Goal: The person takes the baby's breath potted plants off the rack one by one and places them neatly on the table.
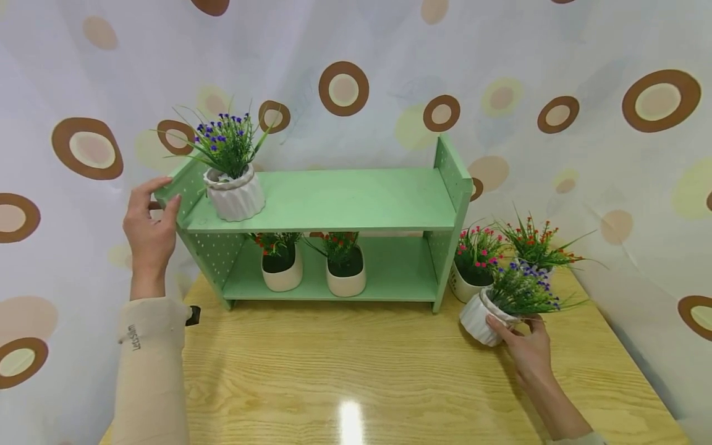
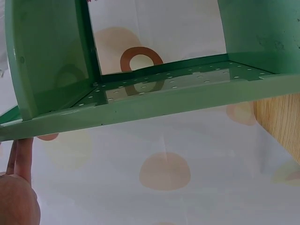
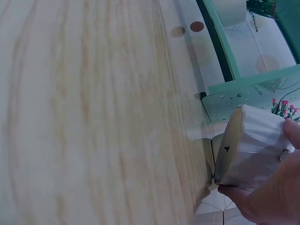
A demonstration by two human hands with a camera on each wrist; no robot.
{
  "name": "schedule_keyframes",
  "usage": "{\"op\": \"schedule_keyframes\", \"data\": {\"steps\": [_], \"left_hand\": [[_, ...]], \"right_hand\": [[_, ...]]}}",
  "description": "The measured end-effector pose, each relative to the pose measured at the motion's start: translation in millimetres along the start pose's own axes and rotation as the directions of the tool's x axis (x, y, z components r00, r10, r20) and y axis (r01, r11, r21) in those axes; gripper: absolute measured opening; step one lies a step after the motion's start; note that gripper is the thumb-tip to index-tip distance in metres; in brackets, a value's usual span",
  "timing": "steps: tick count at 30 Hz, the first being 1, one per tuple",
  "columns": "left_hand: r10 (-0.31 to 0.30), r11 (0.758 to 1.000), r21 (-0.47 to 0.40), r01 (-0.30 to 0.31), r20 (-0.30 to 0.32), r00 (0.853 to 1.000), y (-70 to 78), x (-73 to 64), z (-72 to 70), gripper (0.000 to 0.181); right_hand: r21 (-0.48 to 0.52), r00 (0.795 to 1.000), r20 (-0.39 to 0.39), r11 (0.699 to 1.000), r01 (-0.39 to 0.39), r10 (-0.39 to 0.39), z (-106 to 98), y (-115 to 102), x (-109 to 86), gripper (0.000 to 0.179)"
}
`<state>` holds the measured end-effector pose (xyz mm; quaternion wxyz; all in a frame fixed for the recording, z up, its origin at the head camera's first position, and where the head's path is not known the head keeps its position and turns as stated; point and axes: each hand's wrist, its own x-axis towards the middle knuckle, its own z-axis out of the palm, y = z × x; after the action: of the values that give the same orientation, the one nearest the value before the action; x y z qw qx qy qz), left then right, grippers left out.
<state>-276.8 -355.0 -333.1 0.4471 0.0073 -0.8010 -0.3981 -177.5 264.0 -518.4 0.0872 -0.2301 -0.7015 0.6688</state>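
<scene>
At the upper left corner of the green shelf [image 1: 334,198], my left hand [image 1: 149,225] grips the side panel between fingers and thumb. The left wrist view shows fingers [image 2: 23,161] against the panel's edge [image 2: 154,110]. My right hand [image 1: 531,355] holds a white ribbed flowerpot [image 1: 484,318] with purple flowers, tilted, right of the shelf. In the right wrist view the pot's pale underside [image 3: 230,143] faces sideways, thumb and fingers round its wall. A similar white pot [image 1: 236,198] with purple flowers stands on the upper board's left end.
Two cream pots, a left one [image 1: 282,272] and a right one [image 1: 346,275], with red flowers stand on the lower board. Behind the held pot are a pink-flowered pot [image 1: 470,281] and a red-flowered plant [image 1: 536,241]. The wooden table [image 1: 311,364] meets a patterned wall covering [image 1: 384,55].
</scene>
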Motion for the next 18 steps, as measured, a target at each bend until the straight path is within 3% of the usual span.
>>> {"op": "schedule_keyframes", "data": {"steps": [11,18], "left_hand": [[0.012,1.0,0.0,-0.012,-0.002,1.0,-1.2,0.7,0.4,0.035],[0.02,1.0,0.011,-0.02,0.006,1.0,2.7,-1.5,-2.0,0.035]], "right_hand": [[0.072,1.0,0.013,0.997,0.023,-0.024,2.0,2.9,-2.3,0.054],[0.016,0.999,0.037,0.999,0.037,-0.037,1.1,1.7,-6.5,0.061]]}}
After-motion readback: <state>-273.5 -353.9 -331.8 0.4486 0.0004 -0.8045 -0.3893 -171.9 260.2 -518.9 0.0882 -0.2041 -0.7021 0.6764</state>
